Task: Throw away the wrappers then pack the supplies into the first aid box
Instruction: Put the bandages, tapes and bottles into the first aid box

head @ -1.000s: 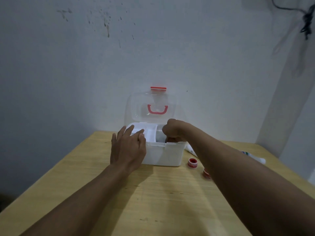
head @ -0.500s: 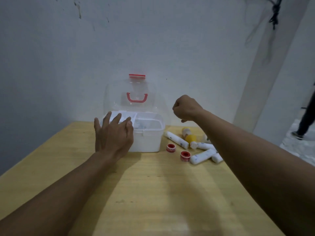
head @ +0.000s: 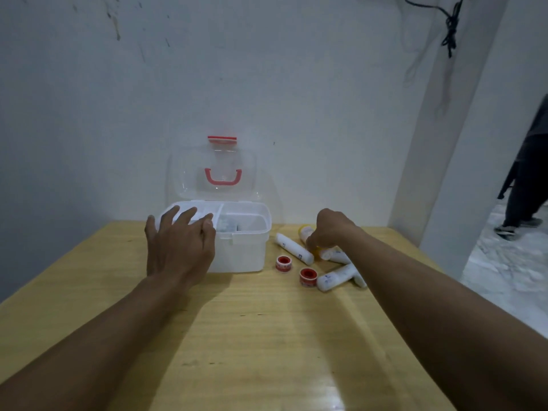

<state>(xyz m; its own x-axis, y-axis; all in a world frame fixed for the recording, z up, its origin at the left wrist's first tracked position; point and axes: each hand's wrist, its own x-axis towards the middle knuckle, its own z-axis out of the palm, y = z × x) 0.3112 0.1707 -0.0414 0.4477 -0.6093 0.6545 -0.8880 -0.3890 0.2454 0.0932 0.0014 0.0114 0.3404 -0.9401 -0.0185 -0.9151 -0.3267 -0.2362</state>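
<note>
The left hand point(head: 181, 247) rests spread on the open white plastic first aid box point(head: 240, 250), while the right hand point(head: 330, 229) curls among white rolled bandages point(head: 293, 249), fingertips and any hold hidden.

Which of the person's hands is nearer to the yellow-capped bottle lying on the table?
The right hand. It reaches down right beside the yellow-capped bottle, among the white rolls. The left hand rests against the first aid box, on its far side from the bottle.
</note>
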